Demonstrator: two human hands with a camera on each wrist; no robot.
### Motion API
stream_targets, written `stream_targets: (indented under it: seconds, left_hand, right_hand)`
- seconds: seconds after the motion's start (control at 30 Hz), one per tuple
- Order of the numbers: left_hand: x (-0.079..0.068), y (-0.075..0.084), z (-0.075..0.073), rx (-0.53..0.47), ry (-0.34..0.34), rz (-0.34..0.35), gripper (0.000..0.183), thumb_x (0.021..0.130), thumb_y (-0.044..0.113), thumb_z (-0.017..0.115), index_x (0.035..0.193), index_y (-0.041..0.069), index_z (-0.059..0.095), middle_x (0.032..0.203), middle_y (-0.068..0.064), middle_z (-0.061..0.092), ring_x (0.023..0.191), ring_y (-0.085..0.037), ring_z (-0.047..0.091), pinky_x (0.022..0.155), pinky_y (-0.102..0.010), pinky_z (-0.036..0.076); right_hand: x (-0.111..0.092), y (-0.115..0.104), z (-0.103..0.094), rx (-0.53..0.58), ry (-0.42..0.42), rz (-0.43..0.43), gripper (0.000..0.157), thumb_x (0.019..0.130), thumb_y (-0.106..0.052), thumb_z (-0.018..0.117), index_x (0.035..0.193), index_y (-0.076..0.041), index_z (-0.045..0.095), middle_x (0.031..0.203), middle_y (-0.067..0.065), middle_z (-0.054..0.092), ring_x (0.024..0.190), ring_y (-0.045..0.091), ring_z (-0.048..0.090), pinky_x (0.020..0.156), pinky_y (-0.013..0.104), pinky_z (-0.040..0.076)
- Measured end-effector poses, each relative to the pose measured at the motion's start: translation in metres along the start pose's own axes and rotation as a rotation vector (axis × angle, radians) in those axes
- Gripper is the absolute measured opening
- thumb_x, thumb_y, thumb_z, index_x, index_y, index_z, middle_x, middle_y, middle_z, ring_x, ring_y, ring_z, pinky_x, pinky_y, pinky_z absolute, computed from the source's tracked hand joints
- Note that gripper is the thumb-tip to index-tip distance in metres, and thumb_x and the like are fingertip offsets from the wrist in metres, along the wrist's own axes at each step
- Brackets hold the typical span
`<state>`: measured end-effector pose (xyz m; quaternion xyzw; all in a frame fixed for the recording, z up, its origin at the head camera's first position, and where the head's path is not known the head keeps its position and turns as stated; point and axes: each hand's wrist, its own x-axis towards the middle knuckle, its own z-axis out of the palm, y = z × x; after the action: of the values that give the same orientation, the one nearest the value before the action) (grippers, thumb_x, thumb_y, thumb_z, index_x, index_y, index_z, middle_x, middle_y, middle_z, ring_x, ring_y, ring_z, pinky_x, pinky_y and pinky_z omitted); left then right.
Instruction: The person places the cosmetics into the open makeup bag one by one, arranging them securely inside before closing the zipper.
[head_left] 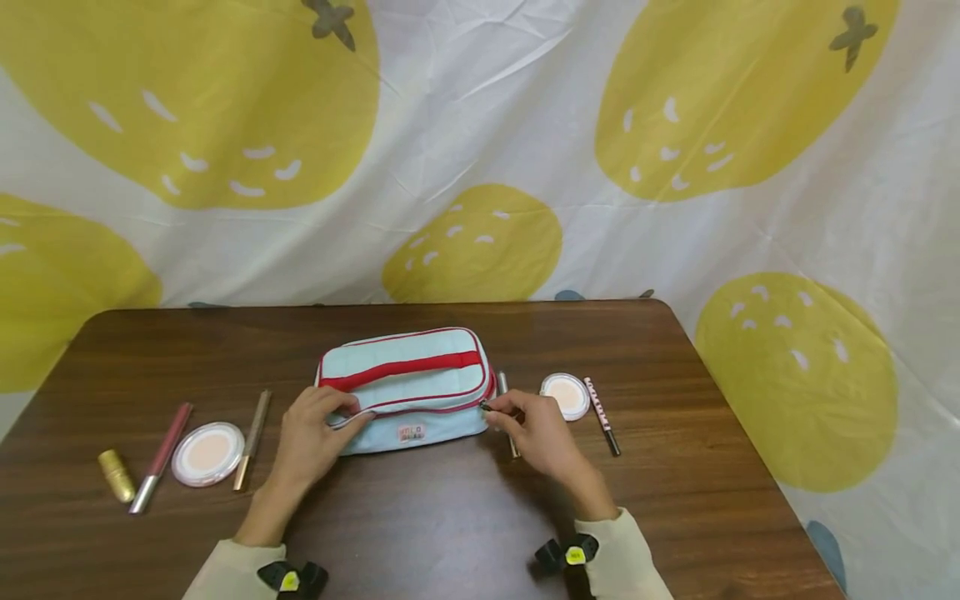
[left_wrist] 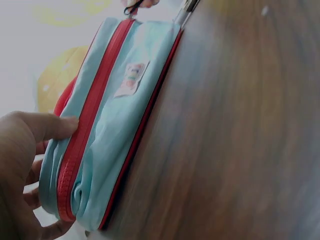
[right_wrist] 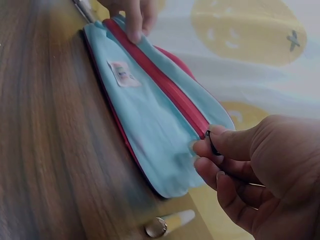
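Observation:
A light blue zippered pouch (head_left: 412, 381) with red piping and a red top strap (head_left: 405, 369) stands on the table. A small label (left_wrist: 132, 78) is on its front. My left hand (head_left: 311, 433) grips the pouch's left end, thumb on the front beside the red zipper (left_wrist: 92, 107) and fingers round the back. At the right front corner, my right hand (head_left: 542, 432) pinches the dark zipper pull (right_wrist: 212, 143) between thumb and forefinger. The zipper's red teeth run joined along the front in both wrist views.
Left of the pouch lie a gold tube (head_left: 116, 475), a pink tube with silver cap (head_left: 161, 458), a round compact (head_left: 208, 454) and a gold-brown stick (head_left: 252, 440). On the right are a slim metallic stick (head_left: 502, 383), another compact (head_left: 566, 396) and a patterned pencil (head_left: 602, 416). A printed curtain (head_left: 480, 150) hangs behind.

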<state>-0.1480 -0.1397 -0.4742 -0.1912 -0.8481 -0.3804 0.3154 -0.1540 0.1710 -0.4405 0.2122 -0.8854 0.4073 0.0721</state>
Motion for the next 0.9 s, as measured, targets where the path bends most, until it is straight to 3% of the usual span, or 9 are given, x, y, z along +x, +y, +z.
stream_targets:
  seconds: [0.37, 0.63, 0.9]
  left_hand:
    - [-0.005, 0.016, 0.013, 0.059, 0.060, -0.133, 0.020, 0.065, 0.010, 0.085, 0.069, 0.010, 0.065, 0.066, -0.001, 0.058, 0.068, -0.021, 0.051, 0.059, -0.039, 0.039]
    - [-0.007, 0.036, 0.019, 0.106, 0.056, -0.281, 0.019, 0.068, 0.014, 0.082, 0.067, 0.012, 0.063, 0.066, 0.002, 0.057, 0.072, -0.023, 0.049, 0.060, -0.047, 0.035]
    - [-0.006, 0.048, 0.023, 0.147, 0.056, -0.332, 0.019, 0.069, 0.015, 0.081, 0.066, 0.012, 0.062, 0.064, 0.000, 0.057, 0.073, -0.026, 0.050, 0.062, -0.053, 0.036]
  right_hand:
    - [-0.001, -0.003, 0.012, 0.001, 0.020, -0.030, 0.006, 0.084, -0.009, 0.073, 0.089, -0.007, 0.072, 0.075, -0.005, 0.067, 0.061, 0.005, 0.054, 0.055, 0.023, 0.047]
    - [-0.003, -0.009, 0.024, 0.011, 0.049, -0.062, 0.005, 0.084, -0.008, 0.073, 0.088, -0.006, 0.071, 0.075, -0.004, 0.068, 0.060, 0.002, 0.053, 0.054, 0.021, 0.045]
    - [-0.003, -0.016, 0.035, 0.026, 0.080, -0.113, 0.006, 0.083, -0.006, 0.074, 0.088, -0.006, 0.071, 0.073, -0.005, 0.066, 0.059, 0.002, 0.054, 0.053, 0.022, 0.046]
